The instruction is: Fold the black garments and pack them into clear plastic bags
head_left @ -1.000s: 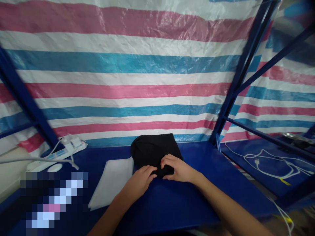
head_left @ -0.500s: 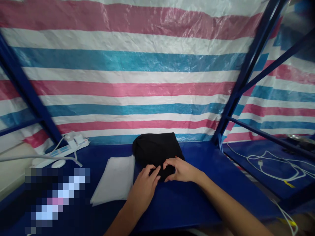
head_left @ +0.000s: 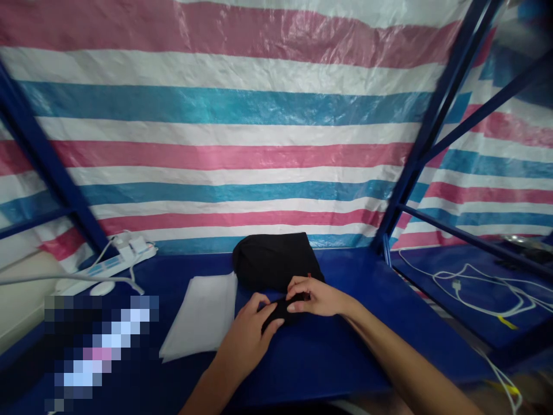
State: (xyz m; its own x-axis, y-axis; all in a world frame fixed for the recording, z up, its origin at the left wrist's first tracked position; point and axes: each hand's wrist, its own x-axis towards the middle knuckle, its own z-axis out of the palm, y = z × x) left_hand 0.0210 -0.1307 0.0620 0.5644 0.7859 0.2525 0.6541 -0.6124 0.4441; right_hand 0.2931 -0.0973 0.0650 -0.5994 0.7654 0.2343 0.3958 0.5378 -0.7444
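A small, dark, soft-looking bundle of black cloth (head_left: 281,311) lies on the blue tabletop (head_left: 311,363) in front of me. My left hand (head_left: 253,325) grips its left end between thumb and fingers. At its right end, my right hand (head_left: 313,295) pinches it with bent fingers. Much of the bundle is covered by my fingers, so its exact kind is unclear. Just behind it rests a larger folded black garment (head_left: 274,259) with a small orange-red mark near my right hand. A stack of white paper (head_left: 201,314) lies left of my left hand.
A white power strip (head_left: 108,265) with plugs and cables sits at the back left. Blue metal posts (head_left: 410,167) stand at both sides, before a striped plastic sheet (head_left: 242,155). White cables (head_left: 488,288) lie coiled at right. A pixelated patch covers the front left.
My left hand has shifted slightly left and down, its thumb and fingers now around the bundle's left end. The bundle looks more stretched between my hands. The larger garment stays put.
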